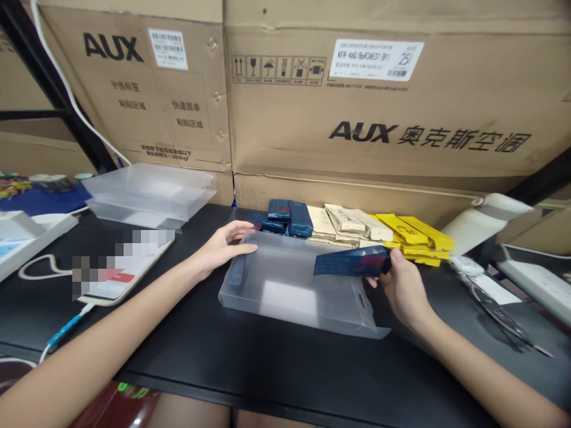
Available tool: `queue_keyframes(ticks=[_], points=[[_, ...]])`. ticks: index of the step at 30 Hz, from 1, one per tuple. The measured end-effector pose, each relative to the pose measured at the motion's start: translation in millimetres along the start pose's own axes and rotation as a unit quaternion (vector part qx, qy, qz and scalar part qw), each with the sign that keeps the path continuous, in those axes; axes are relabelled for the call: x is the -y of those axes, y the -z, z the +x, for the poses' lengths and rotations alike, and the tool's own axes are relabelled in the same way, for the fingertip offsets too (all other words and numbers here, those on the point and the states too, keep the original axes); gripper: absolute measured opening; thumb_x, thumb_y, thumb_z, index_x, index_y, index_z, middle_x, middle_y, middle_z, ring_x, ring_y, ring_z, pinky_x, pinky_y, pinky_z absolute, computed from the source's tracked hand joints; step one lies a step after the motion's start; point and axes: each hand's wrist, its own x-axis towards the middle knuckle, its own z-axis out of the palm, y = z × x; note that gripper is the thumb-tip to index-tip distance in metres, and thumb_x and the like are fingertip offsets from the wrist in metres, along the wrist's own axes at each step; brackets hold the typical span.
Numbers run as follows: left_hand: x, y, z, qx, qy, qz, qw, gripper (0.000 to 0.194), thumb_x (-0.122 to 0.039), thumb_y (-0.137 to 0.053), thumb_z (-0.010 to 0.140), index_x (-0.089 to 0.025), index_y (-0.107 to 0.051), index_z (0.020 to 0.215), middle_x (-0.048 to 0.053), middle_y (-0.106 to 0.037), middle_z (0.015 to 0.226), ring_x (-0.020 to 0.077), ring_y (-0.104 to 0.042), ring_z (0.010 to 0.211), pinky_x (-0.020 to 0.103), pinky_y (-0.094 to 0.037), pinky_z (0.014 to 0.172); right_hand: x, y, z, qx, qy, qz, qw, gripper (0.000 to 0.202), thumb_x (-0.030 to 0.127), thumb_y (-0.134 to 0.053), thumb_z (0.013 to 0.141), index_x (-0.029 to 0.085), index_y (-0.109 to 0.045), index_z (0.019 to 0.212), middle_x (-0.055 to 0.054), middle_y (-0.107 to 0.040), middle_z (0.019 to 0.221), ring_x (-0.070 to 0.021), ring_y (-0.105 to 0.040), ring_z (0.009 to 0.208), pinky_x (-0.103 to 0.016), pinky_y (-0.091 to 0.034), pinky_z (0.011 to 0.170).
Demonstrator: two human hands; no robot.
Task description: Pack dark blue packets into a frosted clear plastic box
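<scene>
A clear plastic box point(285, 285) lies flat on the black table in front of me, its flap end toward the right. My left hand point(229, 244) grips the box's far left corner, thumb on top. Through the plastic at that left end a dark blue packet point(238, 267) shows. In my right hand point(399, 279) is another dark blue sachet point(350, 261), pinched at its right end and held above the box's right part. Behind the box are piles of dark blue packets point(300, 219), cream packets point(348, 221) and yellow packets point(413, 232).
Several clear plastic boxes point(151, 190) are stacked at the back left. A phone point(129, 273) with a cable lies at left. At right are a white bottle point(484, 220), glasses point(495, 315) and a power strip point(542, 291). Large cardboard boxes point(285, 125) stand along the back.
</scene>
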Motion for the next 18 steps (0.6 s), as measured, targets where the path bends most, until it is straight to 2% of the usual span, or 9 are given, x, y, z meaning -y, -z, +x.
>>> queue_keyframes(ticks=[2, 5, 7, 11, 14, 18], points=[[-0.1, 0.6, 0.0, 0.007, -0.001, -0.001, 1.0, 0.05, -0.029, -0.081, 0.064, -0.021, -0.06, 0.109, 0.008, -0.067, 0.122, 0.0241, -0.056, 0.123, 0.045, -0.034, 0.112, 3.8, -3.4, 2.0, 0.001, -0.094, 0.068, 0.993, 0.057, 0.067, -0.042, 0.09, 0.024, -0.051, 0.053, 0.0, -0.048, 0.04, -0.0156, -0.042, 0.035, -0.031, -0.035, 0.037], [-0.3, 1.0, -0.1, 0.014, -0.004, 0.0, 1.0, 0.048, -0.029, -0.081, 0.065, -0.021, -0.061, 0.108, 0.008, -0.067, 0.122, 0.0241, -0.056, 0.123, 0.045, -0.035, 0.112, 7.6, -6.6, 3.0, 0.024, -0.167, 0.143, 0.975, 0.061, 0.07, -0.048, 0.086, 0.023, -0.047, 0.046, 0.003, -0.04, 0.035, -0.0123, -0.038, 0.032, -0.029, -0.04, 0.039], [-1.0, 0.7, -0.4, 0.014, -0.006, 0.0, 1.0, 0.047, -0.029, -0.08, 0.065, -0.022, -0.061, 0.107, 0.008, -0.068, 0.122, 0.0242, -0.057, 0.123, 0.045, -0.036, 0.112, 6.9, -7.0, 3.0, 0.041, -0.177, 0.159, 0.97, 0.059, 0.069, -0.055, 0.083, 0.022, -0.047, 0.047, 0.004, -0.04, 0.037, -0.0099, -0.036, 0.032, -0.027, -0.04, 0.037], [-2.7, -0.3, -1.1, 0.011, -0.005, 0.003, 1.0, 0.045, -0.028, -0.08, 0.064, -0.022, -0.062, 0.105, 0.007, -0.068, 0.121, 0.0245, -0.057, 0.122, 0.045, -0.036, 0.112, 2.9, -5.3, 3.1, 0.064, -0.187, 0.134, 0.971, 0.047, 0.056, -0.075, 0.072, 0.02, -0.05, 0.055, 0.008, -0.039, 0.04, -0.0064, -0.033, 0.031, -0.022, -0.035, 0.034], [-2.7, -0.1, -1.0, 0.012, -0.003, 0.006, 1.0, 0.045, -0.028, -0.08, 0.065, -0.022, -0.062, 0.105, 0.007, -0.068, 0.121, 0.0241, -0.057, 0.123, 0.044, -0.035, 0.112, 1.7, -4.5, 3.7, 0.06, -0.185, 0.118, 0.974, 0.043, 0.053, -0.077, 0.072, 0.02, -0.052, 0.058, 0.007, -0.042, 0.042, -0.0061, -0.034, 0.032, -0.02, -0.029, 0.032], [-2.1, 0.5, -0.6, 0.013, -0.006, 0.01, 1.0, 0.044, -0.029, -0.08, 0.065, -0.022, -0.062, 0.105, 0.007, -0.067, 0.122, 0.0241, -0.057, 0.123, 0.044, -0.036, 0.112, 1.4, -5.5, 4.4, 0.039, -0.175, 0.123, 0.976, 0.044, 0.053, -0.077, 0.071, 0.022, -0.047, 0.061, 0.008, -0.042, 0.046, -0.0054, -0.035, 0.031, -0.02, -0.024, 0.03]])
